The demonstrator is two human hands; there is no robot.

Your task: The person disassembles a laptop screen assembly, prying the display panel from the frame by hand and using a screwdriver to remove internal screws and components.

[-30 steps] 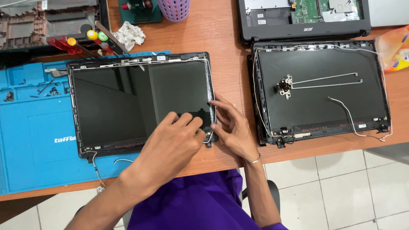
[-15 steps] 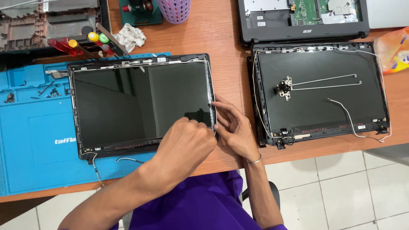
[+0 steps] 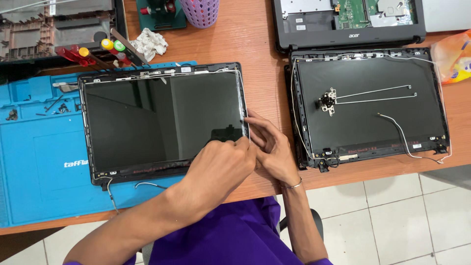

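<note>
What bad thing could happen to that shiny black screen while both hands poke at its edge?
The screen panel might crack or get smudged, since the left hand presses on its lower right corner. The right hand pinches at the thin right edge, where something could bend. The loose wire under the frame could snag.

Both hands crowd the lower right corner of the screen panel (image 3: 162,122), left hand (image 3: 221,164) over its bottom edge, right hand (image 3: 267,147) in the narrow strip of bare worktop (image 3: 265,73) between the panel and the empty lid shell (image 3: 368,105). That strip is open above the hands, up to the purple basket (image 3: 200,11). Screwdrivers (image 3: 98,54) and a crumpled cloth (image 3: 148,43) block the panel's upper left. The blue mat (image 3: 39,162) lies flat left of the panel, loose parts near its top. A bare cable (image 3: 147,185) loops below the panel.
</note>
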